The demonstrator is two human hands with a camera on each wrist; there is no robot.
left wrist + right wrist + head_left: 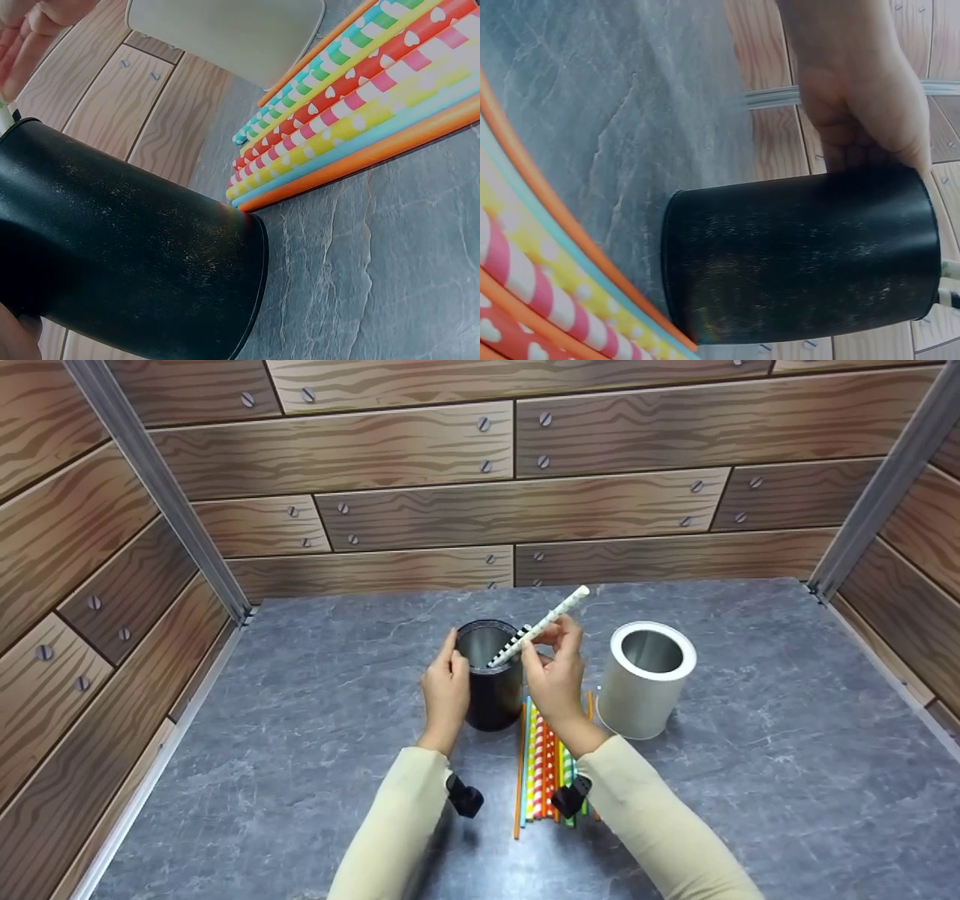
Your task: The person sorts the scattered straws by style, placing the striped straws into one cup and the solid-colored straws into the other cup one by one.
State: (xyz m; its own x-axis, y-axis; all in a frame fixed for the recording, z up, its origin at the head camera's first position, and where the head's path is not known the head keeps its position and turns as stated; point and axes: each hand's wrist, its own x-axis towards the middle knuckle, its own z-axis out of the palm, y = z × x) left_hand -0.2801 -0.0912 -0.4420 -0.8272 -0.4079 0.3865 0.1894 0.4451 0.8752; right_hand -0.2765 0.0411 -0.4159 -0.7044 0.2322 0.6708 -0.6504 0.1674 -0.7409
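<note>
A black cylindrical can stands upright on the grey tabletop, its mouth facing up. My left hand holds it by the left side near the rim; in the right wrist view, the left hand has its fingers against the can wall. Above the can's right rim, my right hand pinches a pale dotted paper straw and a black-and-white striped straw. Both straws slant, with their lower ends at the can's mouth. Several colourful paper straws lie side by side on the table, partly under the right forearm.
To the right of the right hand stands a white can with a wide white rim and an open top. Wood-patterned panels enclose the grey tabletop at the back and both sides. Black wrist cameras hang below the sleeves.
</note>
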